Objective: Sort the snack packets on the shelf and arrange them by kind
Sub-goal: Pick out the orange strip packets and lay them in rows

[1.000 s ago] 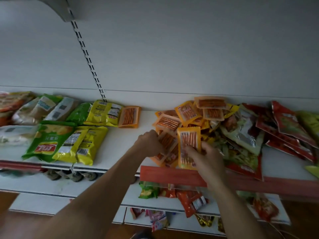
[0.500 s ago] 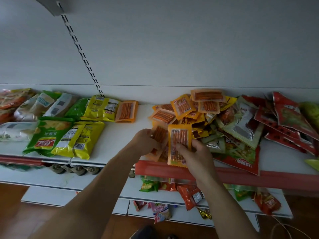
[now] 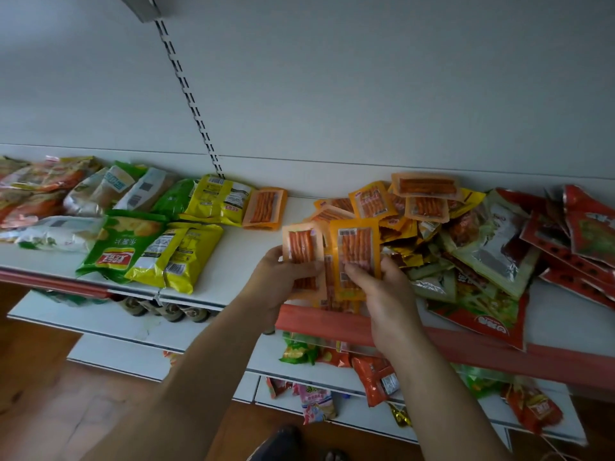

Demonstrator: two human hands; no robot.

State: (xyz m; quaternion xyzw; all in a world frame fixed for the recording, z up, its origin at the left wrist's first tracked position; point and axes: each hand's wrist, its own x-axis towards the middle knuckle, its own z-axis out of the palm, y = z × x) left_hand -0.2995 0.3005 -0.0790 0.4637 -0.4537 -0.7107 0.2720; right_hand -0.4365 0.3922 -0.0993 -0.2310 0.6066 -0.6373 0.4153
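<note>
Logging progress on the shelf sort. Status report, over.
Left hand shut on one orange stick-snack packet. Right hand shut on another orange packet. Mixed pile unsorted at right. Nothing in the way.

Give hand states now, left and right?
Left hand: closed on an orange stick packet.
Right hand: closed on a yellow stick packet.

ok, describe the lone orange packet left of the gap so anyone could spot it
On the top shelf, follow the slotted upright down. Just right of its foot, the orange stick-snack packet lies flat beside the yellow chip bags. It is the only orange packet on that side, apart from the heap.
</note>
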